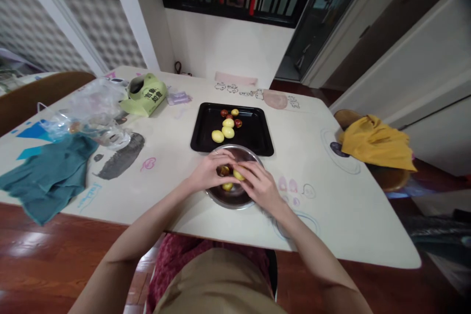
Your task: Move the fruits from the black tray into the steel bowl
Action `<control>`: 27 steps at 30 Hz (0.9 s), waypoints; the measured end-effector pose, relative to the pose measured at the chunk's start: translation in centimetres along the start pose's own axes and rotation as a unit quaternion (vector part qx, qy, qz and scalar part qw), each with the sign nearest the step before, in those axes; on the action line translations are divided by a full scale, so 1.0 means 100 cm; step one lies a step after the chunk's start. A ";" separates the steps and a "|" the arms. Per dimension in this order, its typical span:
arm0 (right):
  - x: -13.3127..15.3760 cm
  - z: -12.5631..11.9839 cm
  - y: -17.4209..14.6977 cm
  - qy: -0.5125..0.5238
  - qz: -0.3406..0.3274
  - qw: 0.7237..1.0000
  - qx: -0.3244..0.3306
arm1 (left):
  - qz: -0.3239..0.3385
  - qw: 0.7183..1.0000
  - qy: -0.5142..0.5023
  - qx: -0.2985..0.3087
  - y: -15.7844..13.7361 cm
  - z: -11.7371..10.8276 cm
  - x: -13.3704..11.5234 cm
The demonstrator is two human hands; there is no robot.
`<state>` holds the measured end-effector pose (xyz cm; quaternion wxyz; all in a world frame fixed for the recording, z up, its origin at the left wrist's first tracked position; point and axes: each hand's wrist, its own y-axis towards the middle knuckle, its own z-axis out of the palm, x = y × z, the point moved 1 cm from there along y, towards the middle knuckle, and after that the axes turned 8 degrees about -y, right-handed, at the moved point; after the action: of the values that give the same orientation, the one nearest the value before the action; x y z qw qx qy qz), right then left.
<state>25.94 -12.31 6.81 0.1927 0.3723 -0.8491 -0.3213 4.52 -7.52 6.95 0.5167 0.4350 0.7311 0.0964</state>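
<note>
A round metal bowl (235,203) stands near the table's front edge, with both hands over it. My right hand (262,187) has its fingers closed on a yellow oval fruit (239,174). Curved toward the same fruit from the other side, my left hand (206,171) touches it with its thumb and fingertips. Below lies another yellow fruit (227,186) in the bowl. A brownish fruit (224,170) shows through the gap of my left hand. Behind the bowl is a black tray (253,132) carrying several yellow fruits (228,132) and a few small dark red ones (238,123).
A teal cloth (55,171) hangs over the table's front left edge. Clear plastic and a glass (117,137) stand beyond it, near a green bag (147,95) and a purple packet (179,98). On the right, a yellow cloth (377,142) covers a chair (390,179).
</note>
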 end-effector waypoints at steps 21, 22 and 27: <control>-0.007 0.015 0.003 0.038 0.104 0.969 0.222 | -0.027 0.992 0.115 0.053 -0.003 -0.014 0.026; -0.007 0.016 0.003 0.039 0.103 0.968 0.225 | -0.026 0.992 0.113 0.053 -0.003 -0.014 0.027; -0.008 0.017 0.003 0.043 0.107 0.967 0.227 | -0.022 0.992 0.113 0.055 -0.003 -0.013 0.027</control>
<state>25.36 -10.84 5.71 0.1725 0.3269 -0.9256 -0.0817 2.99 -5.29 5.52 0.4082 0.4332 0.7982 0.0931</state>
